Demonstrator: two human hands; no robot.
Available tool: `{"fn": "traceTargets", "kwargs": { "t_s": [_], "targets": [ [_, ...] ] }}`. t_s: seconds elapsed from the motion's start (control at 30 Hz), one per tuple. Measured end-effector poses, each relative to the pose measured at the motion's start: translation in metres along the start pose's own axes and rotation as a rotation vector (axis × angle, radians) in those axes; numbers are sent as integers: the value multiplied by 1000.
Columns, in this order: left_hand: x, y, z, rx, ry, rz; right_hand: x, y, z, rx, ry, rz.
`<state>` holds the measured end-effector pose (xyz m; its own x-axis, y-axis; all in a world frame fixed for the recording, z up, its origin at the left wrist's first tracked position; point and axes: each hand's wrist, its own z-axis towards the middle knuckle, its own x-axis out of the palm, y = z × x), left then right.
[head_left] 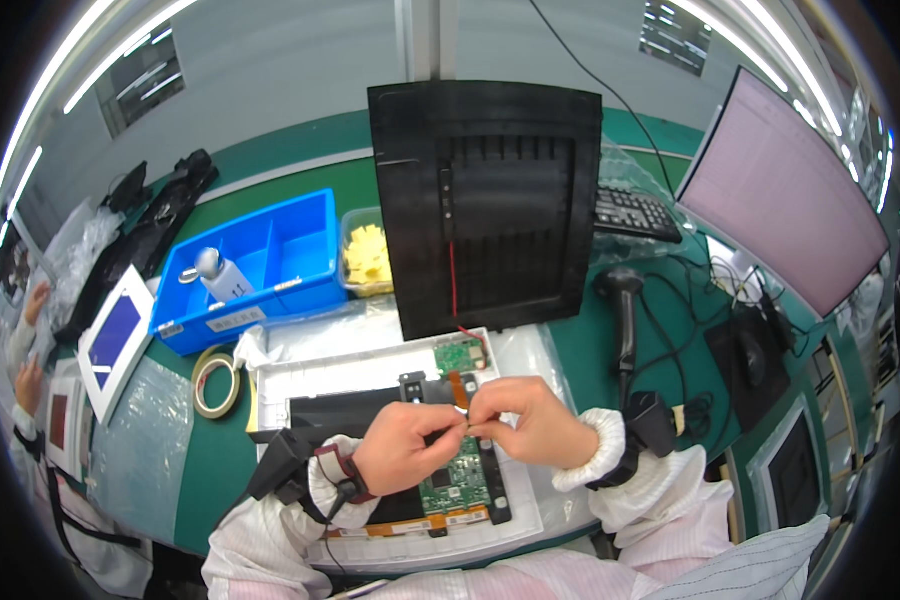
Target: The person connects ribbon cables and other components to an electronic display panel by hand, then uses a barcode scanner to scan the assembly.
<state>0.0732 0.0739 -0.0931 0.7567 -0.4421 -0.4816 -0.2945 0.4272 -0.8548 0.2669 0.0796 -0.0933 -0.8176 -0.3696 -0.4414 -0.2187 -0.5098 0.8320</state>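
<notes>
My left hand (pixel 410 447) and my right hand (pixel 530 420) meet fingertip to fingertip over an opened device in a white frame (pixel 315 372). Both pinch at one small spot; what lies between the fingertips is too small to name. Beneath them is a green circuit board (pixel 457 480) with an orange ribbon cable (pixel 400 527) along its near edge. A smaller green board (pixel 457 356) sits at the frame's far side, with a red wire (pixel 454 290) running up from it. That wire leads to a black back cover (pixel 490 210) standing upright behind the frame.
On the left are a blue divided bin (pixel 260 320) holding a pump bottle (pixel 225 280), a tub of yellow pieces (pixel 368 258) and a tape roll (pixel 216 385). To the right stand a barcode scanner (pixel 624 310), keyboard (pixel 635 213), mouse (pixel 752 358) and monitor (pixel 785 190). Another person's hands (pixel 30 385) show far left.
</notes>
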Motion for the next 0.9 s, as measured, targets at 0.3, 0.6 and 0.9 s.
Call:
{"fn": "traceTargets", "kwargs": {
  "t_s": [0.3, 0.6, 0.9],
  "targets": [
    [0, 0, -1, -218, -31, -247, 10, 2, -3, -359, -180, -220],
    [-110, 28, 20, 213, -830, 919, 5, 18, -5, 69, -97, 469],
    [-18, -7, -20, -112, -113, -191, 4, 17, -7, 313, -3, 678]
  ]
}}
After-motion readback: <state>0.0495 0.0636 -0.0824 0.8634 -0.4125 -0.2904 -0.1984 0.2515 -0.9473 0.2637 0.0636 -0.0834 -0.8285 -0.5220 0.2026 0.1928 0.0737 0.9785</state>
